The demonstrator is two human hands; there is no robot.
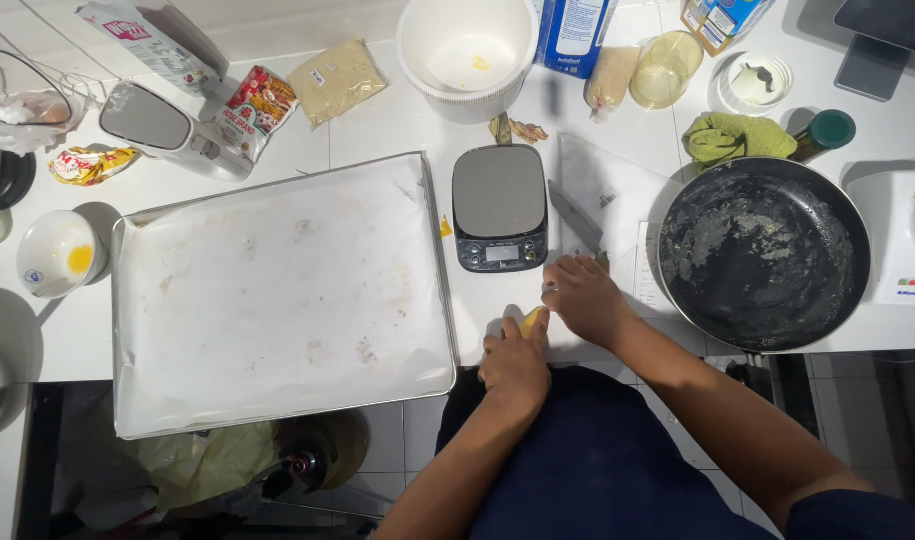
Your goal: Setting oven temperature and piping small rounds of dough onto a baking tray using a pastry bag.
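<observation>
Left hand (515, 362) grip closed on yellow piece (532, 320); right hand (584, 296) grip holds knife (575, 215); scale (499, 207), pan (763, 254) flank.

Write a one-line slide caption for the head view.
Left hand steadies a yellow piece; right hand holds a knife.

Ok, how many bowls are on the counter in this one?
3. A large white mixing bowl at top centre, a small white bowl with yellow residue at the left beside the baking tray, and a clear glass bowl tipped on its side at upper right. Others may lie outside the frame.
</observation>
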